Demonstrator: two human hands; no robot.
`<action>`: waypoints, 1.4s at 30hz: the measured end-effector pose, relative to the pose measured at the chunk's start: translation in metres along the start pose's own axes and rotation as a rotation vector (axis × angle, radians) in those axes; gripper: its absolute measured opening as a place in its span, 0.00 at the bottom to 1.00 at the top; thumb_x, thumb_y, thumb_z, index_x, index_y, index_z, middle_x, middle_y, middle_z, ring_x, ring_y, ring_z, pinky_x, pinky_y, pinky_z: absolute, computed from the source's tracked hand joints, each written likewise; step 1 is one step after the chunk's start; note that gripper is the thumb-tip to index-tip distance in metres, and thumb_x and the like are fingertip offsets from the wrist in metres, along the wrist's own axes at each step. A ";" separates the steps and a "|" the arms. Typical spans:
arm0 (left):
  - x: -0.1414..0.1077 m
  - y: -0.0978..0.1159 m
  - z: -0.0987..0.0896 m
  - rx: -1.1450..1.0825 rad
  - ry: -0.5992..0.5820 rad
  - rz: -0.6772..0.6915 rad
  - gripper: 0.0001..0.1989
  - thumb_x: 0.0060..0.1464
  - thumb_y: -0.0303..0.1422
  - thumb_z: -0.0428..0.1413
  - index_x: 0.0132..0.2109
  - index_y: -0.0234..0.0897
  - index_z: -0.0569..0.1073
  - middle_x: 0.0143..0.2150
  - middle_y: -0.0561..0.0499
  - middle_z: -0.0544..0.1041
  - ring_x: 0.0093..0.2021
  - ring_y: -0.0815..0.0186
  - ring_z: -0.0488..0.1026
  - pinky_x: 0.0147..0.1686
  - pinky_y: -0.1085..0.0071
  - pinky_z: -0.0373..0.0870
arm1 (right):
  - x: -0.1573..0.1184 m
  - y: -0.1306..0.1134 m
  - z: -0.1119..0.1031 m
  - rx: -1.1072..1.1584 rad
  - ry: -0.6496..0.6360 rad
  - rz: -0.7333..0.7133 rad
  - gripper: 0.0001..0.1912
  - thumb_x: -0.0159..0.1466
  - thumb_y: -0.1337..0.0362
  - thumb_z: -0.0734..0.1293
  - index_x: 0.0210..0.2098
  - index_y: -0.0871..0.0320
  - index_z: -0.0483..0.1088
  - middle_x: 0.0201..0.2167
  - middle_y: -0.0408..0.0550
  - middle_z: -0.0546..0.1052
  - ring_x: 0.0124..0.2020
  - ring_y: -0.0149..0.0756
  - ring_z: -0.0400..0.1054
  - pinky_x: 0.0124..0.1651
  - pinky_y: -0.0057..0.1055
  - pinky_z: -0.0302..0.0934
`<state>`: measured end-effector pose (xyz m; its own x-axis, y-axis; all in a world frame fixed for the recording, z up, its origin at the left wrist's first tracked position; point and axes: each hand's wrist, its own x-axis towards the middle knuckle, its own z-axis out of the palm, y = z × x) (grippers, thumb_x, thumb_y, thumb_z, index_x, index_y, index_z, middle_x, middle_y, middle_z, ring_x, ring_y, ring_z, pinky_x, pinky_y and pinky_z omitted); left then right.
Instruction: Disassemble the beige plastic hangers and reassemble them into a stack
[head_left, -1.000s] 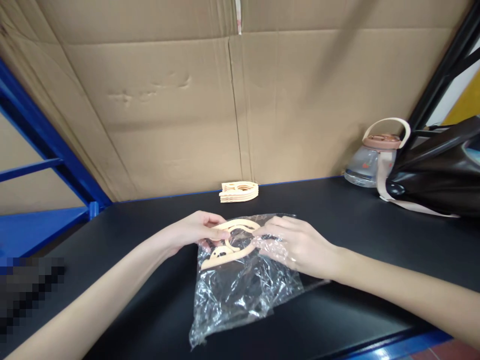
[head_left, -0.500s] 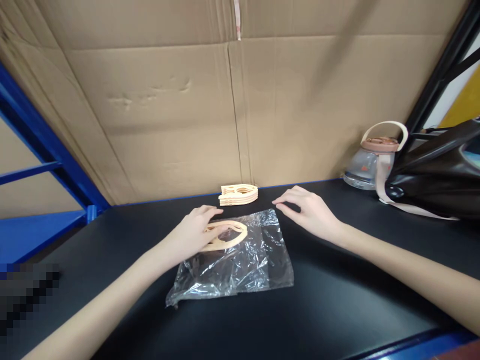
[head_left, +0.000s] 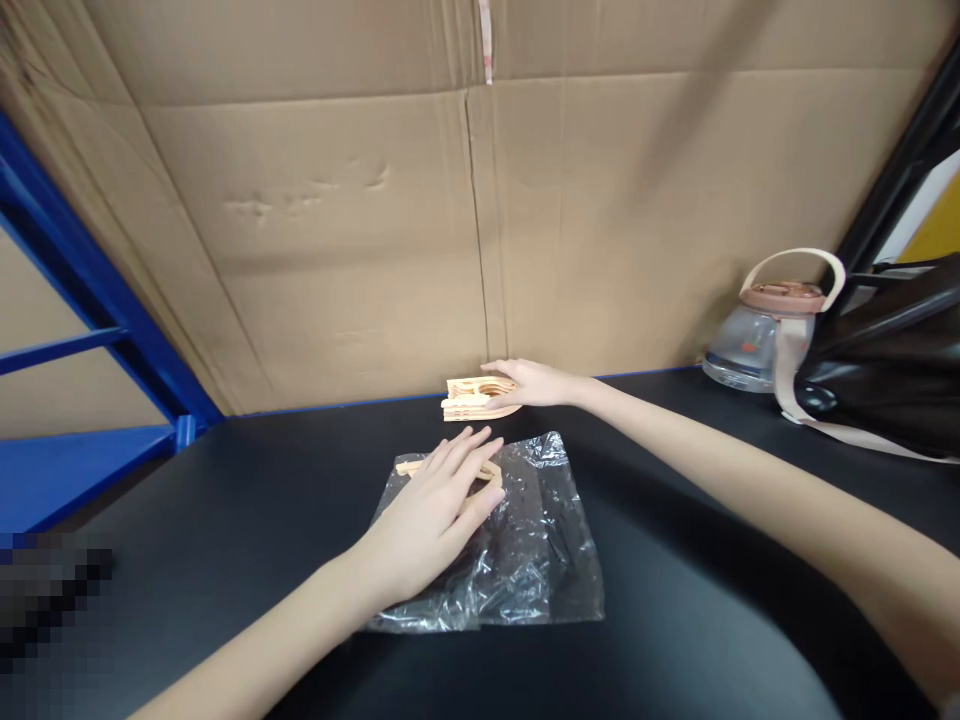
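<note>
A cream plastic folding hanger point(head_left: 491, 474) lies folded on a clear plastic bag point(head_left: 517, 560) on the black table. My left hand point(head_left: 431, 520) is spread flat over it, fingers stretched out, hiding most of the hanger and part of the bag. Farther back, against the cardboard, is a small stack of similar folded hangers point(head_left: 469, 402). My right hand point(head_left: 532, 384) is at the right end of this stack, its thumb on the near side and its fingers over the far side.
Behind the black table point(head_left: 247, 520) stands a cardboard wall point(head_left: 337, 230). A clear bottle point(head_left: 750, 345) with a pink lid and strap is at the back right, beside a black bag point(head_left: 892, 360). A blue metal frame point(head_left: 90, 270) runs along the left.
My right hand has moved left and back onto the hanger stack. My left hand has shifted right and flattened over the hanger on the bag. The view has shifted slightly.
</note>
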<state>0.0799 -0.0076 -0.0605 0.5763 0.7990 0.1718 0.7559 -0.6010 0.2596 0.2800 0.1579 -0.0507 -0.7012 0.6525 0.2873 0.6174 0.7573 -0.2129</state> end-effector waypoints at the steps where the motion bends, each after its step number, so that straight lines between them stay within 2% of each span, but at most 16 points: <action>1: 0.000 0.003 -0.002 0.004 0.035 0.052 0.21 0.66 0.38 0.38 0.63 0.42 0.57 0.66 0.48 0.57 0.67 0.60 0.48 0.63 0.55 0.48 | 0.004 0.001 0.001 0.003 -0.015 -0.006 0.36 0.61 0.46 0.64 0.60 0.62 0.57 0.58 0.58 0.66 0.55 0.45 0.64 0.53 0.39 0.61; 5: -0.002 0.016 -0.006 0.078 0.043 0.283 0.18 0.62 0.26 0.42 0.56 0.42 0.67 0.51 0.46 0.68 0.52 0.59 0.63 0.51 0.60 0.64 | 0.008 -0.004 -0.001 -0.038 0.019 -0.004 0.32 0.60 0.49 0.65 0.59 0.59 0.58 0.55 0.54 0.69 0.50 0.44 0.67 0.48 0.36 0.62; 8: -0.005 0.024 -0.004 0.153 0.022 0.340 0.20 0.59 0.23 0.44 0.55 0.42 0.67 0.43 0.46 0.68 0.43 0.60 0.65 0.42 0.61 0.67 | 0.001 -0.014 -0.007 -0.127 0.120 0.022 0.27 0.59 0.55 0.66 0.56 0.59 0.61 0.50 0.57 0.71 0.47 0.48 0.67 0.45 0.39 0.61; 12: -0.008 0.031 -0.003 0.187 0.048 0.355 0.24 0.58 0.21 0.44 0.58 0.45 0.64 0.42 0.48 0.65 0.40 0.62 0.64 0.39 0.65 0.65 | -0.022 -0.029 -0.026 -0.210 0.239 0.034 0.26 0.61 0.55 0.64 0.55 0.60 0.61 0.48 0.57 0.70 0.46 0.48 0.67 0.44 0.38 0.60; 15: -0.009 0.035 -0.002 0.208 0.064 0.366 0.24 0.58 0.20 0.44 0.57 0.46 0.64 0.44 0.48 0.65 0.41 0.62 0.64 0.38 0.66 0.64 | -0.052 -0.041 -0.048 -0.249 0.346 0.029 0.24 0.62 0.51 0.62 0.53 0.58 0.61 0.49 0.52 0.71 0.46 0.45 0.68 0.44 0.36 0.60; 20: -0.010 0.038 -0.001 0.251 0.049 0.353 0.15 0.56 0.18 0.44 0.42 0.39 0.69 0.43 0.49 0.65 0.40 0.61 0.63 0.37 0.65 0.61 | -0.109 -0.068 -0.083 -0.213 0.218 0.103 0.21 0.60 0.51 0.65 0.48 0.55 0.65 0.47 0.46 0.74 0.44 0.42 0.70 0.42 0.34 0.60; 24: -0.008 0.040 -0.007 0.243 0.041 0.339 0.10 0.57 0.20 0.43 0.39 0.36 0.65 0.43 0.47 0.65 0.40 0.61 0.62 0.37 0.64 0.61 | -0.144 -0.080 -0.093 -0.105 0.005 0.184 0.18 0.58 0.51 0.66 0.43 0.55 0.69 0.38 0.44 0.76 0.35 0.37 0.70 0.36 0.30 0.59; 27: -0.008 0.041 -0.012 0.191 0.053 0.303 0.09 0.57 0.21 0.42 0.38 0.37 0.63 0.41 0.48 0.65 0.38 0.62 0.62 0.36 0.65 0.61 | -0.158 -0.086 -0.093 -0.093 -0.099 0.193 0.18 0.57 0.50 0.67 0.41 0.55 0.71 0.35 0.43 0.76 0.34 0.37 0.69 0.34 0.30 0.58; 30: -0.007 0.042 -0.016 0.129 0.079 0.270 0.09 0.58 0.23 0.40 0.37 0.38 0.62 0.39 0.49 0.65 0.35 0.64 0.62 0.34 0.67 0.60 | -0.160 -0.092 -0.090 -0.080 -0.146 0.157 0.18 0.58 0.49 0.67 0.42 0.54 0.72 0.37 0.43 0.76 0.35 0.38 0.69 0.37 0.31 0.58; 33: -0.006 0.043 -0.016 0.077 0.079 0.281 0.08 0.57 0.23 0.42 0.37 0.39 0.62 0.39 0.50 0.64 0.35 0.64 0.62 0.32 0.68 0.60 | -0.156 -0.098 -0.080 -0.071 -0.133 0.074 0.20 0.58 0.49 0.67 0.45 0.54 0.71 0.39 0.44 0.75 0.39 0.38 0.68 0.40 0.32 0.59; 37: -0.007 0.044 -0.013 0.031 0.067 0.297 0.07 0.56 0.24 0.43 0.37 0.38 0.63 0.40 0.50 0.64 0.37 0.65 0.62 0.33 0.68 0.61 | -0.148 -0.103 -0.056 -0.095 -0.086 -0.049 0.25 0.58 0.45 0.66 0.46 0.58 0.71 0.40 0.50 0.74 0.42 0.41 0.66 0.46 0.36 0.57; 42: -0.009 0.047 -0.008 0.028 0.091 0.281 0.07 0.59 0.26 0.44 0.36 0.38 0.65 0.38 0.50 0.64 0.37 0.65 0.62 0.34 0.68 0.62 | -0.147 -0.111 -0.034 0.014 -0.043 -0.090 0.24 0.56 0.46 0.68 0.44 0.56 0.71 0.40 0.47 0.74 0.41 0.38 0.65 0.47 0.36 0.55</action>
<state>0.1074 -0.0428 -0.0426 0.7350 0.5989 0.3179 0.5797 -0.7983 0.1635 0.3263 -0.0228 -0.0379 -0.7683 0.5825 0.2654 0.5467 0.8128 -0.2011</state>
